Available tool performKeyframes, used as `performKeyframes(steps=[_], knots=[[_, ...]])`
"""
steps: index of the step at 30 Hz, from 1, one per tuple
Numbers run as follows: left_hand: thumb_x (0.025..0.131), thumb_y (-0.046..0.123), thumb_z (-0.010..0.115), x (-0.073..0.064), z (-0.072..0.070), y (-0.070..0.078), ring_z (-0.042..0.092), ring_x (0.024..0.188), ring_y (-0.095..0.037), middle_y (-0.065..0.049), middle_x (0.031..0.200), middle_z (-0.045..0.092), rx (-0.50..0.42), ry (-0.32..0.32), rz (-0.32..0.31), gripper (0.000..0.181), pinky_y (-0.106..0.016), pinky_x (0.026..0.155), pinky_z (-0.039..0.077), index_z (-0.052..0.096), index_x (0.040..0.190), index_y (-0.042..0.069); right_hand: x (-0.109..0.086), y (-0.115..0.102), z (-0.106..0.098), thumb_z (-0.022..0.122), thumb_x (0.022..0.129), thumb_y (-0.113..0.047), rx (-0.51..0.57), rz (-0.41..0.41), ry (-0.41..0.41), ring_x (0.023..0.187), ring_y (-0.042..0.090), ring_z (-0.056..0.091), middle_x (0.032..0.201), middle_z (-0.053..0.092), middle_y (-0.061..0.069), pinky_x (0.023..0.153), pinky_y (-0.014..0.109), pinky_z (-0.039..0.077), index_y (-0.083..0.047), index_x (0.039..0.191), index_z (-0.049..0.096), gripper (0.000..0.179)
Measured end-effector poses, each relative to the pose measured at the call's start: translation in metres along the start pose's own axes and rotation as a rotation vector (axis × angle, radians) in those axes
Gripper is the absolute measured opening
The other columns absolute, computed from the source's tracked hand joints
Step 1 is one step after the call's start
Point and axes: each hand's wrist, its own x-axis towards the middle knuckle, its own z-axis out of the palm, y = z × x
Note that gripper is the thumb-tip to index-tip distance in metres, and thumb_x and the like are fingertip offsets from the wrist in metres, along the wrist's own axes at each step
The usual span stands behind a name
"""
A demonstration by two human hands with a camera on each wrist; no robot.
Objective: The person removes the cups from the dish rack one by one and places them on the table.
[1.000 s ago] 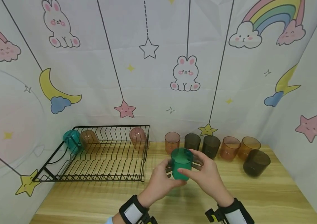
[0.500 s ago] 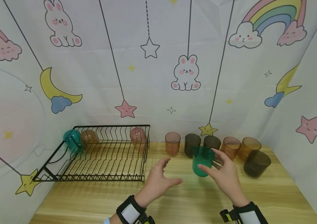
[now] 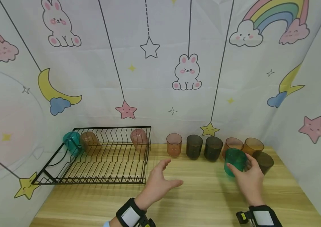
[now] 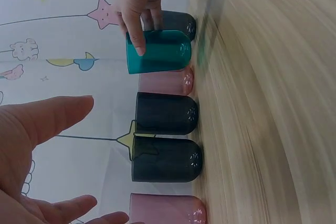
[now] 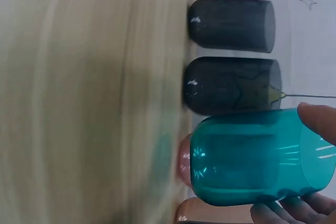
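My right hand (image 3: 250,181) grips a clear teal-green cup (image 3: 233,164) upright, thumb on the near side and fingers round the right. In the right wrist view the teal cup (image 5: 247,156) overlaps a pink cup behind it. A dark grey cup (image 3: 263,161) stands just to the right of this hand. My left hand (image 3: 160,183) is held over the table in front of the rack, thumb and fingers spread apart with nothing between them. In the left wrist view its thumb (image 4: 58,119) shows at the left edge.
Along the back wall stand a pink cup (image 3: 174,145), two dark cups (image 3: 193,147) (image 3: 213,148), another pink cup (image 3: 232,143) and an amber cup (image 3: 254,145). A black wire rack (image 3: 106,182) at left holds a teal cup (image 3: 72,143), a brown cup (image 3: 90,143) and a pink cup (image 3: 139,140).
Both hands held the teal cup one second ago. The left hand let go and drew slightly left; the right hand has carried the cup rightward, in front of the right-hand cups.
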Motion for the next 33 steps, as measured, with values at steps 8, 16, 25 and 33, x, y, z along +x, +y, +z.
performKeyframes(steps=[8, 16, 25, 33], knots=[[0.065, 0.048, 0.080, -0.001, -0.001, -0.003, 0.041, 0.131, -0.029, -0.007, 0.140, 0.046, 0.002, -0.001, 0.005, 0.086, -0.050, 0.101, 0.040, 0.043, 0.137, 0.018, 0.004, 0.018, 0.005, 0.079, 0.073, -0.037, -0.037, -0.029, 0.065, 0.115, 0.042, 0.053, 0.131, 0.051, 0.027, 0.091, 0.054, 0.046, -0.005, 0.142, 0.036, 0.087], [0.065, 0.048, 0.080, -0.004, -0.005, 0.001, 0.044, 0.128, -0.032, -0.007, 0.138, 0.048, -0.001, -0.012, 0.014, 0.083, -0.049, 0.099, 0.043, 0.045, 0.135, 0.018, 0.005, 0.024, 0.009, 0.080, 0.072, -0.037, -0.024, -0.039, 0.108, 0.114, 0.041, 0.055, 0.132, 0.052, 0.024, 0.091, 0.053, 0.046, -0.004, 0.139, 0.039, 0.086], [0.066, 0.050, 0.080, -0.007, -0.012, 0.010, 0.046, 0.127, -0.032, -0.006, 0.139, 0.047, 0.006, -0.025, 0.026, 0.081, -0.049, 0.097, 0.045, 0.047, 0.134, 0.021, 0.004, 0.023, 0.008, 0.079, 0.073, -0.034, -0.051, -0.055, 0.122, 0.116, 0.043, 0.052, 0.135, 0.049, 0.025, 0.091, 0.056, 0.045, -0.005, 0.142, 0.037, 0.086], [0.068, 0.050, 0.078, -0.016, -0.047, 0.027, 0.047, 0.127, -0.028, 0.000, 0.139, 0.047, 0.056, 0.012, 0.080, 0.075, -0.048, 0.104, 0.039, 0.047, 0.132, 0.026, 0.002, 0.014, 0.003, 0.080, 0.073, -0.028, -0.057, -0.117, 0.141, 0.125, 0.039, 0.046, 0.140, 0.043, 0.022, 0.097, 0.052, 0.044, -0.006, 0.144, 0.034, 0.087]])
